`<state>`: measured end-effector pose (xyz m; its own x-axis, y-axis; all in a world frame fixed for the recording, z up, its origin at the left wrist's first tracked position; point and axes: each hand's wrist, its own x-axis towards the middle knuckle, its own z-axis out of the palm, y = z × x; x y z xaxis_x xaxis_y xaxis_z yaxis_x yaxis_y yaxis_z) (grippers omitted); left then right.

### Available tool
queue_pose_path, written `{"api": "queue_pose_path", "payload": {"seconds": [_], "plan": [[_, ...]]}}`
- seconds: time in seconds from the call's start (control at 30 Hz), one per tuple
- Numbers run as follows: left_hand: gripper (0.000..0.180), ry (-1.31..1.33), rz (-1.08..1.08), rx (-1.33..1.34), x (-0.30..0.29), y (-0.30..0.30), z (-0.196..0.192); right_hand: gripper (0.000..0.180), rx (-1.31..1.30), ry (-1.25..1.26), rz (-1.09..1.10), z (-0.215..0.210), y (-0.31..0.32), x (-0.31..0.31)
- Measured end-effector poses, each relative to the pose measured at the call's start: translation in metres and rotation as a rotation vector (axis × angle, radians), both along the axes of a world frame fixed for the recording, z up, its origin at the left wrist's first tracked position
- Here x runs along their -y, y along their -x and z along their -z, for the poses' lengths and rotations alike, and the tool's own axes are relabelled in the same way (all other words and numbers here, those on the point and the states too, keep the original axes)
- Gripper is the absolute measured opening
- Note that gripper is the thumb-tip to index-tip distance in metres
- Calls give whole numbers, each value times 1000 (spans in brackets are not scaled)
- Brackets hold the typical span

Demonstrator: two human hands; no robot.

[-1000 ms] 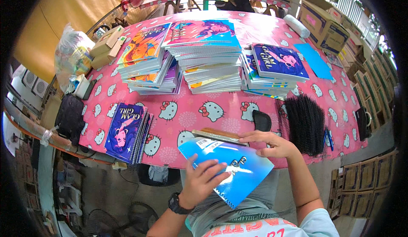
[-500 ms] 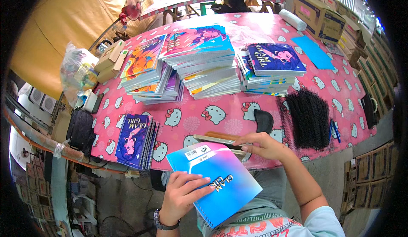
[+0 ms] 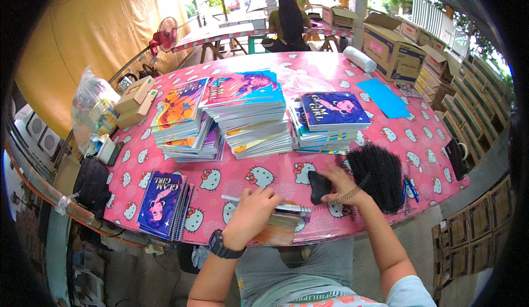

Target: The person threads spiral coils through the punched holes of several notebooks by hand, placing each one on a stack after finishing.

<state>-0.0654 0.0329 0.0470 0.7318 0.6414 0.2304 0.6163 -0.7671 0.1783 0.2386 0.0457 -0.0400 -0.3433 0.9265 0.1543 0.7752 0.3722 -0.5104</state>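
Note:
My left hand [image 3: 257, 210], with a black watch on its wrist, closes over a thin, pale edge on the near side of the table. What that edge belongs to is mostly hidden by the hand. A dark spiral binding coil [image 3: 355, 191] stretches from beside this edge to my right hand [image 3: 340, 184], which appears to hold it between thumb and palm. The right fingers reach beside a small black pad [image 3: 318, 188] on the table. Under the pale edge lies a brownish flat board [image 3: 278, 231]. A bundle of black spiral coils [image 3: 376, 177] lies right of my right hand.
Several notebooks [image 3: 160, 206] lie stacked at near left. Taller stacks of notebooks [image 3: 259, 133] stand beyond my hands, with another notebook stack [image 3: 335, 111] farther right. Blue pens [image 3: 410, 190] are beside the coils. Cardboard boxes [image 3: 392, 50] stand at far right; people sit at another table.
The blue spiral notebook is no longer seen in my left hand, which now rests at the table edge. My right hand has moved beside the black pad, and a coil stretches from it.

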Motion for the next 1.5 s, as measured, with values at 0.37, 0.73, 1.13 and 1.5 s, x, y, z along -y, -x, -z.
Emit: {"api": "queue_pose_path", "payload": {"seconds": [0.37, 0.73, 1.13, 1.5], "plan": [[20, 9, -68, 464, 36, -40, 30, 71, 72, -27, -20, 34, 39, -17], [19, -60, -98, 560, 28, -45, 33, 58, -962, 416, -6, 18, 32, 5], [46, -53, -284, 562, 26, -17, 45, 72, -567, 371, -198, -50, 48, 10], [65, 41, -237, 630, 25, -13, 40, 42, -700, 368, -439, -83, 62, 9]]}}
